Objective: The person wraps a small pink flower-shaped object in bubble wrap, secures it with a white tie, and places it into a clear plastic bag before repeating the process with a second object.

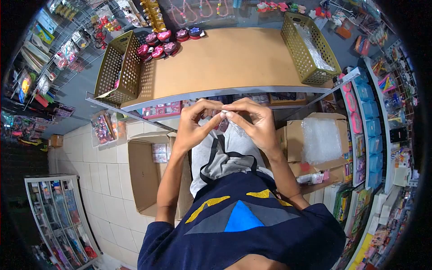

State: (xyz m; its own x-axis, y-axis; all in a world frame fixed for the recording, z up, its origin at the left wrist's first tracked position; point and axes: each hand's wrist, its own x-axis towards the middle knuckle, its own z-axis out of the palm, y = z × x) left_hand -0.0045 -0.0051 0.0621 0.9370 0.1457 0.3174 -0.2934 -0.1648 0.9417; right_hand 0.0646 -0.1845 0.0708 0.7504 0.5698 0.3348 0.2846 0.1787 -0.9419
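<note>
Both my hands are raised close together in front of the shelf edge, fingertips nearly meeting. My left hand (200, 123) pinches one side of a small clear plastic wrapper (236, 128). The thumb and fingers of my right hand (252, 121) pinch its other side. A small dark pinkish item (222, 124) shows behind the fingertips, partly hidden by them. Beyond my hands is the tan shelf top (225, 58), with several pink, red and blue round flower-topped items (157, 45) grouped at its back left.
Green perforated baskets stand at the shelf's left (118, 67) and right (310, 49) ends. An open cardboard box (144, 175) is on the tiled floor at left. Another box (292, 139) with bubble wrap (321, 139) stands at right. Packed racks line both sides.
</note>
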